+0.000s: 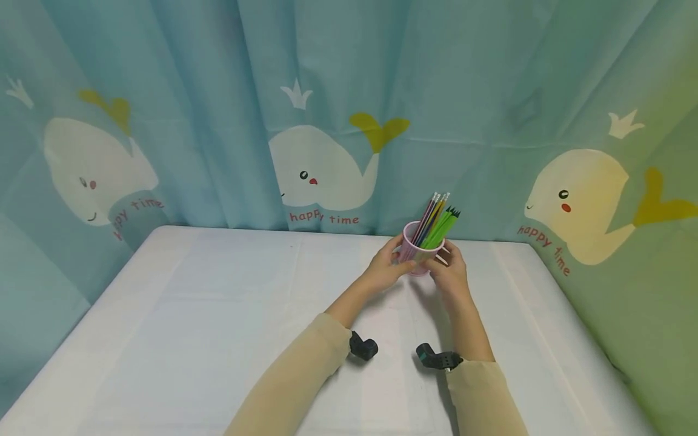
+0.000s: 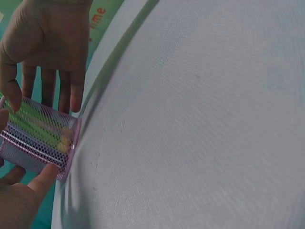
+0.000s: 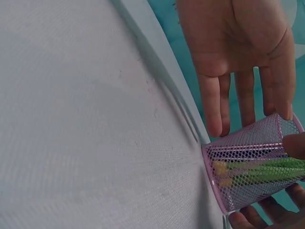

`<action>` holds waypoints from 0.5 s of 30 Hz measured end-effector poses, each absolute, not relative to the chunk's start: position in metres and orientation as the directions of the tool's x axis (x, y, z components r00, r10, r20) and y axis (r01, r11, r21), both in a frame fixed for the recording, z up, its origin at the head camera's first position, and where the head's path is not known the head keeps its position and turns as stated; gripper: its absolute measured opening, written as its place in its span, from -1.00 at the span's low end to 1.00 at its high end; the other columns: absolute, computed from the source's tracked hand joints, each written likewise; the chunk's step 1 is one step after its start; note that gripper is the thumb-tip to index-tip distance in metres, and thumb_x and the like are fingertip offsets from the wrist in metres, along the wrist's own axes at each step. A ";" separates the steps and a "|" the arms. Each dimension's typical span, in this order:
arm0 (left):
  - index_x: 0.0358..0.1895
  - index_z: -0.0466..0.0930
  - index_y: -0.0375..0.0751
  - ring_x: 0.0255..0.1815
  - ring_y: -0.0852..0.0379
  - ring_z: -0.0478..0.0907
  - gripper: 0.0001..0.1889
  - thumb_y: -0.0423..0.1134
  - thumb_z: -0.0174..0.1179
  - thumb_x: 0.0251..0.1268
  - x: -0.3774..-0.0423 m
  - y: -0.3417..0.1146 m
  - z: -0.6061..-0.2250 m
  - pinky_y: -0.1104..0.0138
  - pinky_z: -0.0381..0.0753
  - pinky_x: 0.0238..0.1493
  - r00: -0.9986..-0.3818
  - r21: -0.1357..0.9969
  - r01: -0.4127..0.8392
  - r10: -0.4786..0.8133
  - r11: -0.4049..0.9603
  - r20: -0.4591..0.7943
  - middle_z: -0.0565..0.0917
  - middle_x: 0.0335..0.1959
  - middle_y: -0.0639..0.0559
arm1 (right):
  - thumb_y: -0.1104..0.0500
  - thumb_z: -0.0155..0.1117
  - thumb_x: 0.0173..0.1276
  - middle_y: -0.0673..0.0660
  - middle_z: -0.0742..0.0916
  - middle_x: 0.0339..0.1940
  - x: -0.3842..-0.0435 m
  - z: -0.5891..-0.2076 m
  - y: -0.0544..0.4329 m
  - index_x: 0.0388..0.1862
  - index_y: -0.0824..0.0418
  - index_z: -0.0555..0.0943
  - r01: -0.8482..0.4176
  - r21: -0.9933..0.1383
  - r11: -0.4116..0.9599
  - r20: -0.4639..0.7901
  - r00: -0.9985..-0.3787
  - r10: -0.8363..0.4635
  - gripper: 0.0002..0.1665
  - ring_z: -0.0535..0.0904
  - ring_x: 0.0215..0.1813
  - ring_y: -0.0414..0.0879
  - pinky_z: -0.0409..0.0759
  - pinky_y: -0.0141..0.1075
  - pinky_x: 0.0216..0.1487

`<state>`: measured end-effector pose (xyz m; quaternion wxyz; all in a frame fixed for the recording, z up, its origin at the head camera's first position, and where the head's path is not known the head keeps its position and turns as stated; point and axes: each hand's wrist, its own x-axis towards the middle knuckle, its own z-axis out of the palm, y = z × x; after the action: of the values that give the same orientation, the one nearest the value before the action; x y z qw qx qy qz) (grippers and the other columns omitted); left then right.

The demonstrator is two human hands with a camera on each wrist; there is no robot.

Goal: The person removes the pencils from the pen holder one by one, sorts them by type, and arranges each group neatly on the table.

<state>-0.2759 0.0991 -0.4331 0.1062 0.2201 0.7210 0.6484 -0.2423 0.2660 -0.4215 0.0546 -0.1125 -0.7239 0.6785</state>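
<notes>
A pink mesh pencil cup (image 1: 410,249) is held between both hands near the back edge of the table. Green pencils (image 1: 443,229) with black tips and several darker pencils (image 1: 427,219) with white ends stick out of it, leaning right. My left hand (image 1: 382,270) grips its left side, thumb across the front. From the right, my right hand (image 1: 451,277) holds it with thumb in front and fingers round the side. In the left wrist view the mesh cup (image 2: 35,164) shows its base close over the tabletop. Pencils also show through the mesh cup (image 3: 267,131) in the right wrist view.
A white cloth (image 1: 234,297) covers the table. Behind it hangs a blue-green curtain (image 1: 218,151) printed with white whales, close past the cup. Small black cameras sit on the left wrist (image 1: 362,346) and right wrist (image 1: 438,358), above the cloth.
</notes>
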 end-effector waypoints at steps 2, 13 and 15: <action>0.59 0.04 -0.05 0.50 -0.22 0.25 -0.24 -0.27 0.21 0.42 -0.275 0.098 -0.433 0.06 0.40 0.43 -0.880 0.982 0.174 0.457 0.067 0.125 0.22 0.56 -0.09 | 0.35 0.21 0.28 0.24 0.24 0.59 -0.242 -0.423 0.266 0.61 0.13 0.03 0.085 -0.995 0.058 -0.069 -0.969 0.237 -0.03 0.21 0.54 0.15 0.27 0.00 0.52; 0.53 0.17 -0.13 0.42 -0.22 0.37 -0.28 -0.32 0.27 0.36 -0.275 0.091 -0.433 0.06 0.50 0.35 -0.889 0.985 0.168 0.439 0.048 0.131 0.31 0.49 -0.19 | 0.36 0.21 0.29 0.28 0.28 0.55 -0.241 -0.422 0.264 0.58 0.20 0.05 0.072 -0.996 0.058 -0.059 -0.977 0.207 -0.07 0.27 0.51 0.14 0.38 -0.10 0.48; 0.51 0.20 -0.15 0.40 -0.22 0.40 -0.30 -0.34 0.28 0.34 -0.274 0.088 -0.433 0.07 0.50 0.34 -0.893 0.984 0.168 0.431 0.050 0.131 0.34 0.46 -0.20 | 0.38 0.22 0.28 0.29 0.30 0.53 -0.242 -0.423 0.264 0.57 0.22 0.07 0.070 -0.996 0.046 -0.060 -0.978 0.201 -0.09 0.31 0.48 0.15 0.40 -0.09 0.46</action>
<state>-0.2741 0.0880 -0.4325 0.1000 0.2089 0.7175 0.6569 -0.2417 0.2636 -0.4227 0.0478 -0.0941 -0.7215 0.6843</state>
